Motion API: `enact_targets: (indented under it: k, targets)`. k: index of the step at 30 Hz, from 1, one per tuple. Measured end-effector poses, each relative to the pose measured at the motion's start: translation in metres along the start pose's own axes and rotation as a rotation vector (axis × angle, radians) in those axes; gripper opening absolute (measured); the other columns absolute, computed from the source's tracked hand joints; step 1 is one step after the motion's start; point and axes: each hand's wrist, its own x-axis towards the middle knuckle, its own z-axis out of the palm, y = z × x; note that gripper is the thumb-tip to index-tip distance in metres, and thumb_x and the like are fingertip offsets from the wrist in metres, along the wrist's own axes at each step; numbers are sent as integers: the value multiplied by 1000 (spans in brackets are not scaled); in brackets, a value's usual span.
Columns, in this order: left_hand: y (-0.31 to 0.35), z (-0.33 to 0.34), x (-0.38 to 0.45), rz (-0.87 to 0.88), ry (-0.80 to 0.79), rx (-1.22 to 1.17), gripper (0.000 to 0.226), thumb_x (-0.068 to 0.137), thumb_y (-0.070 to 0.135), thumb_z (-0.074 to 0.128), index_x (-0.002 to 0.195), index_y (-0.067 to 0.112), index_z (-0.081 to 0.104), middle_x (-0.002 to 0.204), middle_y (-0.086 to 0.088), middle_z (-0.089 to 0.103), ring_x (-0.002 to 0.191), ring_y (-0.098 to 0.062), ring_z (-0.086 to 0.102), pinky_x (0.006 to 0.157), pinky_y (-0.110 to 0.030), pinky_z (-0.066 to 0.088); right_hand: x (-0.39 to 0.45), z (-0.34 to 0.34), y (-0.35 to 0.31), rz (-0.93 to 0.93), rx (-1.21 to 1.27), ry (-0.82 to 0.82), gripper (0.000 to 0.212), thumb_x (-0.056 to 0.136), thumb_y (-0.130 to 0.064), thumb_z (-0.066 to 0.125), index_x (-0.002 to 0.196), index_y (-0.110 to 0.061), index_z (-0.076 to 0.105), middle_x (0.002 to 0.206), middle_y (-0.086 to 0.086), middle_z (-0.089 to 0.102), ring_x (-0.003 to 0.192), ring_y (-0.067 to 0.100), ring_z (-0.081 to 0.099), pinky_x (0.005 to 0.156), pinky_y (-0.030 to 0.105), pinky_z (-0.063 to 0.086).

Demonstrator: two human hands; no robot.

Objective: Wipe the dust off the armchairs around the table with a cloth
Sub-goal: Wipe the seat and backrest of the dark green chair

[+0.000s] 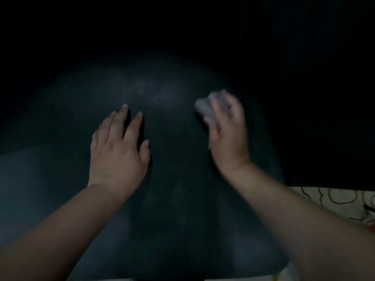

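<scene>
The scene is very dim. A dark, rounded armchair surface (174,155) fills most of the view, with a pale dusty sheen near its upper middle. My left hand (117,151) lies flat on it, palm down, fingers spread, holding nothing. My right hand (227,130) is blurred and pressed to the surface further right, its fingers closed on a small pale cloth (203,107) that sticks out past the fingertips.
To the right of the armchair everything is black (324,98). A light fabric with dark looping patterns (334,201) shows at the lower right, with a small orange spot at the frame edge.
</scene>
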Motion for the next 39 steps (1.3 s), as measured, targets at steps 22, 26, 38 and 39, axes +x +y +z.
enact_targets:
  k: [22,26,38,39]
  targets:
    - [-57,-16,-55,-182,67,-20,54,90,23,58,140,10,46,152,-17,30,137,-37,28,114,-48,24,-31,63,-60,-231,-42,-58,55,78,12,58,132,-2,55,126,19,58,110,38,53,99,43,42]
    - [-59,-20,-75,-211,49,-52,54,91,24,55,142,13,43,154,-13,26,139,-33,24,113,-47,21,-54,57,-64,-317,18,-118,52,79,9,62,130,0,56,120,21,58,107,32,54,100,32,40]
    - [-62,-12,-133,-176,17,-24,56,88,22,59,142,11,44,152,-15,31,136,-36,30,110,-48,27,-126,63,-73,-211,-117,-73,62,78,2,70,135,-18,54,104,17,52,89,33,48,77,46,48]
    - [-61,-12,-137,-163,9,-18,57,88,23,59,142,12,44,152,-15,30,137,-35,30,110,-48,27,-138,60,-72,-220,-133,-62,62,78,1,70,135,-17,54,104,18,52,88,33,49,76,46,49]
